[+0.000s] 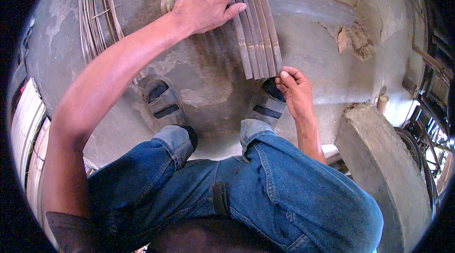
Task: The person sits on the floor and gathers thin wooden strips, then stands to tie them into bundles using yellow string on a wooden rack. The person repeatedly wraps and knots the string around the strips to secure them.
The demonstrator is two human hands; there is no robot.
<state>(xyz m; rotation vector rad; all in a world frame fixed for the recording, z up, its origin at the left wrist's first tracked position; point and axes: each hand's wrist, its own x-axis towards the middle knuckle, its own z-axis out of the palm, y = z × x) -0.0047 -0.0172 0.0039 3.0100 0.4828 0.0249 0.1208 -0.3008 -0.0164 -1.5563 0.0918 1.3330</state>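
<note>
Several narrow bamboo strips (256, 39) lie side by side across a thick round pole (308, 4) on the floor, their near ends roughly level. My left hand (206, 4) reaches over from the left with its fingers spread, the thumb and fingers resting across the strips; some fingertips are cut off by the top of the view. At the near end, my right hand (297, 92) is closed, thumb and fingertips pinching the corner of the rightmost strip. The far ends of the strips are out of view.
A bundle of thin split sticks (92, 20) lies on the floor at the left. My sandalled feet (163, 101) stand below the pole. A concrete block (374, 144) is at the right, near my knee. Pale slats (31, 125) lean at the left rim.
</note>
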